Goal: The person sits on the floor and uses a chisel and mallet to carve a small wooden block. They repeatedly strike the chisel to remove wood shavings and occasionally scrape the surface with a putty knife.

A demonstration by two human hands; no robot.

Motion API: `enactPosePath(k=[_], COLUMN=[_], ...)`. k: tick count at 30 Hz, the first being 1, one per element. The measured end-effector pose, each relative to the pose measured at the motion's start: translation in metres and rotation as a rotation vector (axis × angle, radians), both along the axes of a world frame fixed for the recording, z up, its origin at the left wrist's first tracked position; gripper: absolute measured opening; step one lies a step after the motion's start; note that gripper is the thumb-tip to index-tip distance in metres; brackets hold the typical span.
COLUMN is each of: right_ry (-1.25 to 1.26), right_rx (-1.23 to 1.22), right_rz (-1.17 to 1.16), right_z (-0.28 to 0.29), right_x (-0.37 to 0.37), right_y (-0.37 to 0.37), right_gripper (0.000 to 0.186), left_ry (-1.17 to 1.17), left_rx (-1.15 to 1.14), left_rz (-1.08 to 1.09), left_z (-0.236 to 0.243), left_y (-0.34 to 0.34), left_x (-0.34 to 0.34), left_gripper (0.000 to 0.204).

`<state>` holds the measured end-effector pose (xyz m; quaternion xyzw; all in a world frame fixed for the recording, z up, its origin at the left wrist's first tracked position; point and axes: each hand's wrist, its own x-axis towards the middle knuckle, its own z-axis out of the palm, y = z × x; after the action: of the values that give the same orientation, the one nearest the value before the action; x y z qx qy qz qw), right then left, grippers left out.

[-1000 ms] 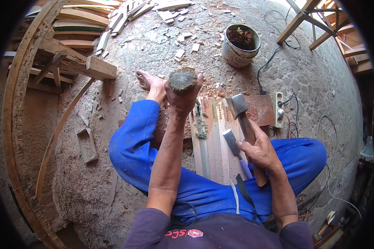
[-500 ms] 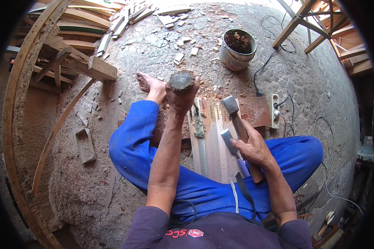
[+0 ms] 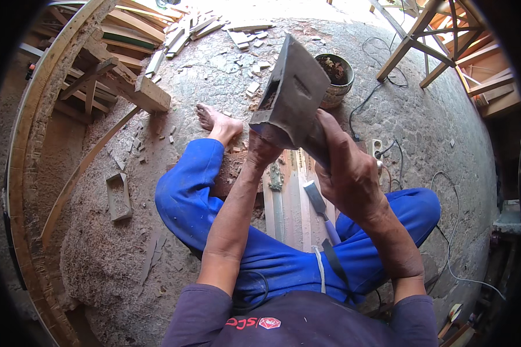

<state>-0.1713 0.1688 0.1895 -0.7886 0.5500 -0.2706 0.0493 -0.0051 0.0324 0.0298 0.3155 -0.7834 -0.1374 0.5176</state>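
My right hand [image 3: 353,173] grips a hatchet [image 3: 298,92], its dark metal head raised close to the camera. Behind and below that head is my left hand [image 3: 264,151], its fingers mostly covered. It seems closed around the round-ended wooden piece seen earlier, which the hatchet hides now. Between my legs, pale wood strips [image 3: 272,208] lie side by side. On them rests a broad chisel [image 3: 315,198] with a purple handle, near my right knee. A narrow piece caked with greenish crumbs [image 3: 276,178] lies on the strips below my left hand.
A bucket [image 3: 342,87] of shavings stands ahead, partly behind the hatchet. The power strip [image 3: 377,148] with cables is to the right. A curved timber [image 3: 23,173] and a jutting beam [image 3: 147,95] flank the left. Wood offcuts [image 3: 197,29] and a small wooden frame [image 3: 119,198] lie on the floor.
My right hand has lifted the hatchet from over my right thigh, up and left, before my left hand. My left hand has shifted down and right. The chisel stays on the strips.
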Motion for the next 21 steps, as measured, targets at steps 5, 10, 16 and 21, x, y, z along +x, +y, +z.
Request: enactPosePath(k=[5, 10, 16, 21], right_ry=[0.081, -0.239, -0.233, 0.102], right_rx=[0.217, -0.243, -0.371, 0.358], right_rz=[-0.002, 0.112, 0.037, -0.043], right_z=[-0.032, 0.041, 0.027, -0.037], right_x=[-0.007, 0.008, 0.009, -0.01], right_y=[-0.018, -0.017, -0.014, -0.011], right_gripper=[0.068, 0.068, 0.073, 0.066], left_ry=[0.174, 0.219, 0.234, 0.371], left_rx=[0.124, 0.354, 0.354, 0.294], left_rz=[-0.017, -0.043, -0.081, -0.13], left_z=[-0.012, -0.006, -0.008, -0.008], left_y=[-0.001, -0.015, -0.005, 0.016], left_x=[-0.01, -0.002, -0.006, -0.016], left_gripper=[0.025, 0.011, 0.01, 0.017])
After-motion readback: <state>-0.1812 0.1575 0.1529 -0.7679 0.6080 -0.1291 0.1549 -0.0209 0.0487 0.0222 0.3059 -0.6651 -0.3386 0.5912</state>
